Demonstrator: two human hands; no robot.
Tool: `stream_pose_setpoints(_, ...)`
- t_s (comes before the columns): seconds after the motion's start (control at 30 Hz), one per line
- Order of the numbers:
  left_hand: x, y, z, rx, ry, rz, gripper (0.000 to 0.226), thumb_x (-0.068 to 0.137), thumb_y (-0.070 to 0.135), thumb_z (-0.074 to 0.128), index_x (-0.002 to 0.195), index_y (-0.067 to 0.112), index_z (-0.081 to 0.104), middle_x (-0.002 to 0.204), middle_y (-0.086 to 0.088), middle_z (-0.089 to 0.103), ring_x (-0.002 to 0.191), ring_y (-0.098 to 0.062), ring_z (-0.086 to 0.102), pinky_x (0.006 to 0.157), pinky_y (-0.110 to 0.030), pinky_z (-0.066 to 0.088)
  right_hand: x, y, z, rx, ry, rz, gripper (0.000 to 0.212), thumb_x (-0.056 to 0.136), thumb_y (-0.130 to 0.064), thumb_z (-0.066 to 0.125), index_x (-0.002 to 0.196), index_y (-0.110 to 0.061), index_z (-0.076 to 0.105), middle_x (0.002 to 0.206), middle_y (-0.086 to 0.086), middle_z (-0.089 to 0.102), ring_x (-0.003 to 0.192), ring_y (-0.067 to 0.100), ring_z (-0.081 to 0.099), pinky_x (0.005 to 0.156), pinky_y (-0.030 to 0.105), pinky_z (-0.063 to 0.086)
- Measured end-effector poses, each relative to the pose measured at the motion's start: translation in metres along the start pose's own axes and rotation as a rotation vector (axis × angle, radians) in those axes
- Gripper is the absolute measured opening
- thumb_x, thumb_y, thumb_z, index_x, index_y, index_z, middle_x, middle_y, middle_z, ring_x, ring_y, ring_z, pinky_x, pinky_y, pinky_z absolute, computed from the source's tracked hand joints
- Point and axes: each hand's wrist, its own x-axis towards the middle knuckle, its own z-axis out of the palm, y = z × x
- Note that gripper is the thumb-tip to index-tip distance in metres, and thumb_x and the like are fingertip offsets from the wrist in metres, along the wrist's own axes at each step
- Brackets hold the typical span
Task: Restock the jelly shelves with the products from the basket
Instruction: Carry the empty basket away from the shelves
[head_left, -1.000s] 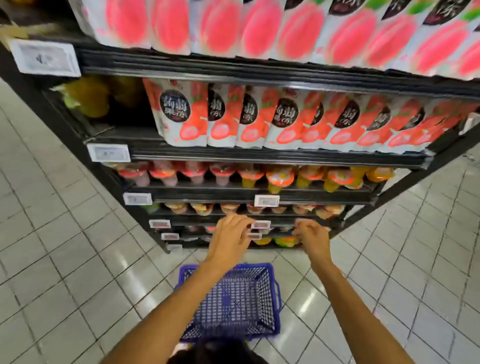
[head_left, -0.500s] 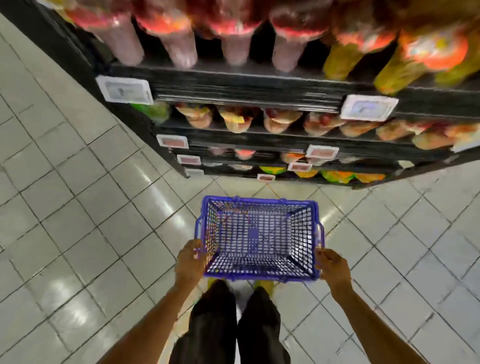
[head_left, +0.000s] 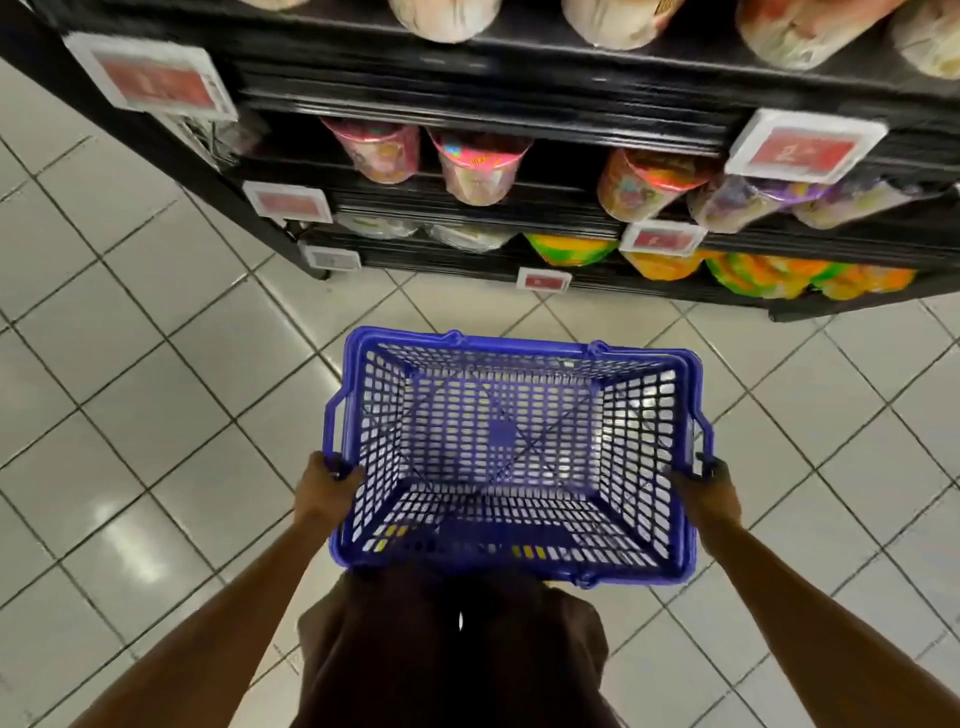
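At the far left lies the pale tiled floor (head_left: 130, 415), glossy with ceiling light; above it the black shelves (head_left: 467, 98) run across the top of the view, their left end carrying a blurred red price tag (head_left: 150, 78) with a smaller price label (head_left: 288, 202) below it.

The left hand (head_left: 327, 488) grips the left rim of the basket (head_left: 519, 343) near its near corner, fingers curled over the edge; the forearm runs down to the lower left.

The basket is blue plastic mesh, rectangular, held between both hands in front of the person's dark clothing (head_left: 452, 649); its near rim overlaps that clothing, its far rim points toward the shelves, and its mesh bottom is in full view, with floor tile showing through the holes; the side handles lie folded down against the rim.

On the middle shelf above the basket stand pink-lidded jelly cups (head_left: 480, 166); further right are an orange-lidded cup (head_left: 644, 184) and purple ones (head_left: 748, 200), all motion-blurred; the bottom shelf holds yellow and green packs (head_left: 763, 273), with a white-framed tag (head_left: 805, 143) clipped to the shelf edge above them.

The right hand (head_left: 709, 491) clasps the basket's right rim opposite the left hand, fingers wrapped round the edge; its forearm leaves the frame at the lower right.
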Motion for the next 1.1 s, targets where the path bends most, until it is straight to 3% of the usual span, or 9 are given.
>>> stream_pose_setpoints(0.13,0.008,0.008,0.006,-0.136,0.066,-0.056,0.022,0.078,0.009,0.073,0.088,0.005,0.054,0.085,-0.016,0.061,0.078,-0.030,0.058,0.073,-0.043,0.047,0.020,0.000,0.004,0.225,0.010,0.109,0.027,0.079,-0.007,0.074,0.103,-0.009,0.062,0.076,0.007,0.062,0.059,0.023,0.054,0.050,0.022,0.047)
stream_pose_setpoints(0.2,-0.001,0.013,-0.002,-0.179,0.063,-0.067,0.020,0.079,0.006,0.072,0.087,0.006,0.053,0.083,-0.014,0.059,0.074,-0.027,0.055,0.072,-0.040,0.046,0.014,-0.004,-0.004,0.337,-0.041,0.175,0.019,0.079,-0.002,0.073,0.084,-0.015,0.060,0.070,0.006,0.058,0.055,0.019,0.051,0.036,0.016,0.040)
stream_pose_setpoints(0.37,-0.043,0.030,-0.055,-0.219,0.074,-0.060,0.027,0.078,0.005,0.072,0.071,0.015,0.047,0.071,-0.007,0.056,0.072,-0.026,0.054,0.069,-0.038,0.046,-0.041,-0.018,-0.048,0.414,-0.078,0.220,0.026,0.078,-0.004,0.074,0.073,-0.022,0.055,0.074,0.005,0.060,0.059,0.019,0.053,0.053,0.027,0.043)
stream_pose_setpoints(0.53,-0.128,0.054,-0.140,-0.264,0.078,-0.058,0.029,0.056,0.024,0.072,0.074,0.013,0.052,0.087,-0.015,0.062,0.080,-0.031,0.060,0.079,-0.046,0.052,-0.130,-0.048,-0.113,0.470,-0.073,0.220,0.024,0.077,-0.005,0.073,0.074,-0.022,0.057,0.074,0.004,0.063,0.062,0.021,0.058,0.056,0.029,0.048)
stream_pose_setpoints(0.7,-0.229,0.062,-0.223,-0.315,0.161,-0.055,0.020,0.077,0.006,0.073,0.086,0.010,0.056,0.090,-0.016,0.062,0.087,-0.032,0.063,0.084,-0.049,0.053,-0.227,-0.091,-0.184,0.487,-0.138,0.130,0.019,0.079,-0.001,0.069,0.077,-0.018,0.059,0.072,0.006,0.063,0.058,0.021,0.058,0.053,0.027,0.047)
stream_pose_setpoints(0.8,-0.285,0.055,-0.264,-0.406,0.226,-0.050,0.020,0.078,0.005,0.073,0.078,0.013,0.054,0.090,-0.016,0.061,0.086,-0.029,0.061,0.084,-0.048,0.053,-0.274,-0.113,-0.217,0.507,-0.200,0.033,0.013,0.081,0.001,0.064,0.089,-0.009,0.062,0.080,0.013,0.063,0.066,0.028,0.059,0.065,0.036,0.052)
stream_pose_setpoints(0.93,-0.351,0.015,-0.303,-0.531,0.337,-0.097,0.024,0.078,0.007,0.074,0.095,-0.002,0.060,0.090,-0.022,0.064,0.082,-0.033,0.063,0.079,-0.052,0.052,-0.330,-0.136,-0.239,0.444,-0.226,-0.081,0.014,0.080,-0.007,0.069,0.092,-0.012,0.063,0.087,0.015,0.063,0.075,0.030,0.058,0.075,0.042,0.052)
stream_pose_setpoints(1.1,-0.408,-0.048,-0.331,-0.698,0.494,-0.204,0.022,0.078,0.007,0.075,0.093,0.002,0.059,0.089,-0.023,0.066,0.083,-0.040,0.066,0.078,-0.050,0.053,-0.392,-0.178,-0.220,0.367,-0.304,-0.257,0.014,0.081,-0.004,0.067,0.094,-0.007,0.063,0.075,0.014,0.060,0.059,0.024,0.054,0.056,0.030,0.047)
